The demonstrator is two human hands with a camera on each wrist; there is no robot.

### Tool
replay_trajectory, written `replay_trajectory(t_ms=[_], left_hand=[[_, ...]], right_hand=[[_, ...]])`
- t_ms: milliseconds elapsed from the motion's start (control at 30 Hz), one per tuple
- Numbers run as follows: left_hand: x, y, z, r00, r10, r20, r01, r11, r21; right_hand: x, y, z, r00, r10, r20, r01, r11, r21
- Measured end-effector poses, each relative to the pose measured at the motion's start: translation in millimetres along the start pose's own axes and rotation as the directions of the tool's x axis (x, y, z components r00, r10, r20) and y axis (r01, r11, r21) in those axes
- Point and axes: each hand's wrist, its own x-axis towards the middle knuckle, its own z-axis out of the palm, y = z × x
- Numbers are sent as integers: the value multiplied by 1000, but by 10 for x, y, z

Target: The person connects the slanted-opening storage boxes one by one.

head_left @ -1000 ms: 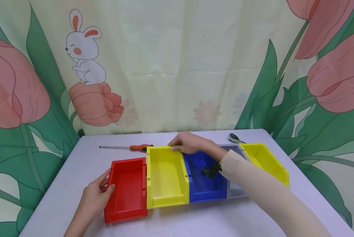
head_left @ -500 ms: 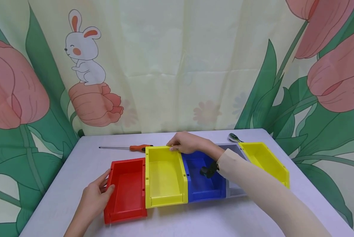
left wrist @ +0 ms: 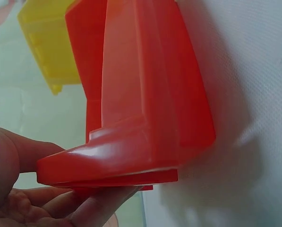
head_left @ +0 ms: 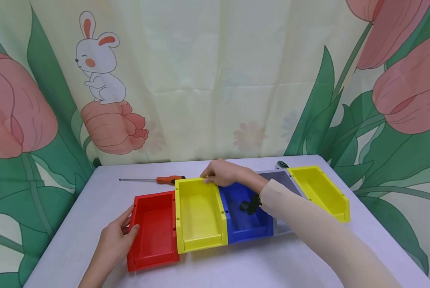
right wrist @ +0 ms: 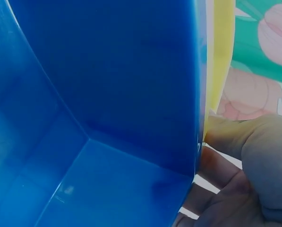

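Observation:
My left hand (head_left: 112,242) grips the left wall of a red plastic bin (head_left: 155,234), thumb over its rim and fingers on the outer side. In the left wrist view that red wall (left wrist: 124,94) sits between thumb and fingers. At the row's middle, my right hand (head_left: 224,173) pinches the back rim of a yellow bin (head_left: 200,216), near its corner beside the blue bin (head_left: 247,224). The right wrist view shows the blue bin's inside (right wrist: 117,85) close up, with thumb and fingers at its edge. A grey bin (head_left: 278,178) is partly hidden by my right forearm.
A second yellow bin (head_left: 319,188) ends the row at the right. Behind the row lie an orange-handled screwdriver (head_left: 166,180) and a ratchet wrench (head_left: 282,164), whose handle is hidden. A printed curtain (head_left: 193,80) hangs behind the white table (head_left: 81,224).
The right end of the row has swung slightly toward the back, and the far-right yellow bin now covers more of the ratchet. Both hands keep their grips; the view has shifted a little.

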Motion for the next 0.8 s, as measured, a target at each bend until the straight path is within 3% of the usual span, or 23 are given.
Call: replay_trajectory(t_ms=[200,533,800], left_hand=[[9,-3,0,1000,1,-2,-1,1000,18],[-3,7,4,999,40,-10,-40,998,53],[17,6,-10,999,36,26,-37,999,35]], right_hand=[[35,-87,9,999,53,-9,-53,998,-28],[4,-132,91,992,123,-34,-123,992,13],[0,-117,84,994,106,-16,-107,994,-17]])
